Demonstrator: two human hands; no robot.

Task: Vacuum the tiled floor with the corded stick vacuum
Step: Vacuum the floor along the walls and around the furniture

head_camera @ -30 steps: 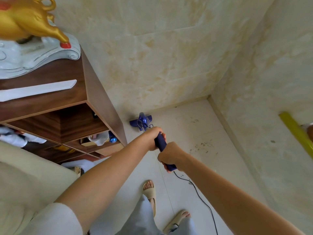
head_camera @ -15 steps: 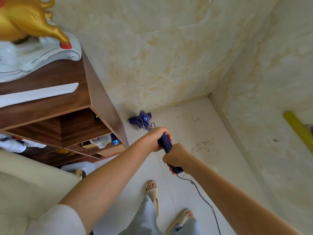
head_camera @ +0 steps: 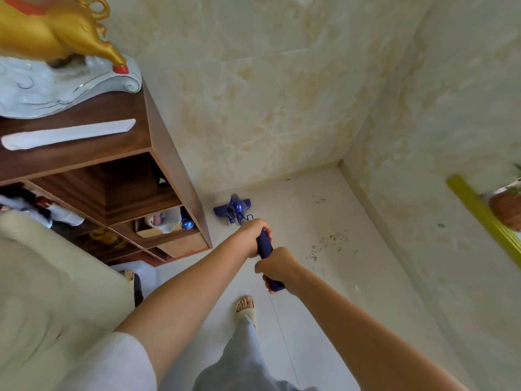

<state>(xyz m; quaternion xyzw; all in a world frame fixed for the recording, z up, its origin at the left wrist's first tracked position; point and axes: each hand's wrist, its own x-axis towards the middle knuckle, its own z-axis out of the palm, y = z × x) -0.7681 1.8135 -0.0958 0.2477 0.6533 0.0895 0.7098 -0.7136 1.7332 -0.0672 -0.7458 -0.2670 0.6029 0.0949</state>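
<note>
We look down on the pale tiled floor (head_camera: 324, 221), which runs into a corner of two marbled walls (head_camera: 267, 103). At our left stands a dark wooden shelf unit (head_camera: 158, 176), and on its top sits a gold figurine (head_camera: 56, 29) on a white base.

Out in front of us is the blue stick vacuum (head_camera: 265, 245). Its floor head (head_camera: 231, 208) rests on the tiles just beside the foot of the shelf unit and close to the far wall, well beyond our hands. Our left hand (head_camera: 253, 234) grips the handle higher up the shaft, fingers wrapped round it; our right hand (head_camera: 277, 268) grips the handle's near end, just below and almost touching the left.

Dark specks of dirt (head_camera: 324, 244) lie on the tiles right of the hands. One sandalled foot (head_camera: 245, 306) shows beneath them.
</note>
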